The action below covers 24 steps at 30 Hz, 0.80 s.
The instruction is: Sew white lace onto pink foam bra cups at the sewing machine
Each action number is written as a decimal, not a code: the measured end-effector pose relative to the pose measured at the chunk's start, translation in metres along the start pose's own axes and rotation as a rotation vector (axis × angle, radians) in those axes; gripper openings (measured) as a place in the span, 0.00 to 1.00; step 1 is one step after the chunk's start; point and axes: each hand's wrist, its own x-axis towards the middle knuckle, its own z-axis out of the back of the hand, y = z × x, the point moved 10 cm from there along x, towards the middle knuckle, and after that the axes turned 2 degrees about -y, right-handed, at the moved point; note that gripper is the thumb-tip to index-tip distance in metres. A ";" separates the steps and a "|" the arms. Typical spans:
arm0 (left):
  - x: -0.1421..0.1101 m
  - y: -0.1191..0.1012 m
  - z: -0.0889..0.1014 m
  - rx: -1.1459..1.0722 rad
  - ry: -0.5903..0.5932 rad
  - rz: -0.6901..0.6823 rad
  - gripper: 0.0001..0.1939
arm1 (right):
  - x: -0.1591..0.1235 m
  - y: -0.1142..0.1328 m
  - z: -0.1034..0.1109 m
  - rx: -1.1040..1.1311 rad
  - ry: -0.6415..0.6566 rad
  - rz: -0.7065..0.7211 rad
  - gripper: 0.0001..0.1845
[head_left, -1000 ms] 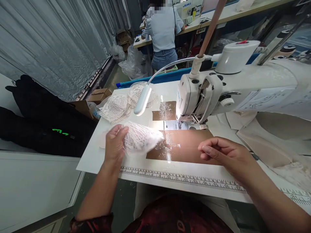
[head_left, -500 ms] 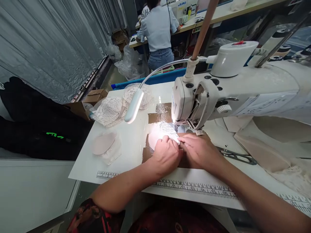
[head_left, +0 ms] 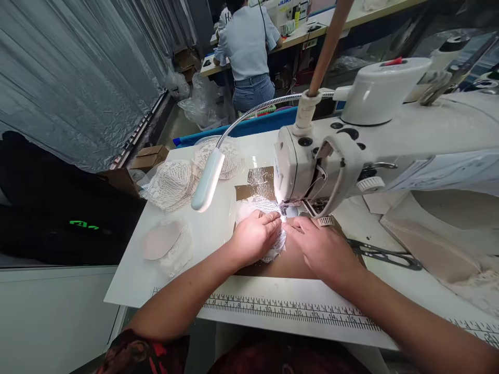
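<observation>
A white lace piece [head_left: 277, 246] lies under the lit needle area of a white sewing machine [head_left: 298, 161]. My left hand [head_left: 255, 235] rests on top of it, fingers stretched forward and lying flat near the presser foot. From the other side, my right hand [head_left: 317, 244] has its thumb and forefinger at the lace's right edge, close to the needle; the other fingers are curled. The fingertips partly hide the lace. Brown tape [head_left: 288, 267] covers the machine bed beneath both hands.
Stacked lace cups [head_left: 171, 182] sit at the table's back left, with a beige oval pad [head_left: 161, 240] in front. A lamp [head_left: 208, 179] hangs over the table. Black scissors-like metal tool [head_left: 384, 253] and beige fabric pieces [head_left: 432, 236] lie right. A person [head_left: 249, 52] sits beyond.
My left hand has moved forward and its fingers have flattened from a pinch onto the lace. The lace has turned, and its lower edge now shows between my hands.
</observation>
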 end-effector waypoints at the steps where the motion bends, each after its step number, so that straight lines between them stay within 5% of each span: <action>1: 0.002 0.003 -0.001 0.027 0.002 -0.005 0.18 | 0.002 -0.001 0.000 -0.002 -0.001 -0.012 0.25; 12: 0.012 0.008 0.001 0.044 -0.083 -0.124 0.17 | 0.005 -0.006 0.010 0.027 -0.124 -0.034 0.24; 24: 0.008 0.032 -0.004 0.039 -0.003 0.133 0.21 | -0.001 -0.005 0.011 0.075 -0.212 0.031 0.26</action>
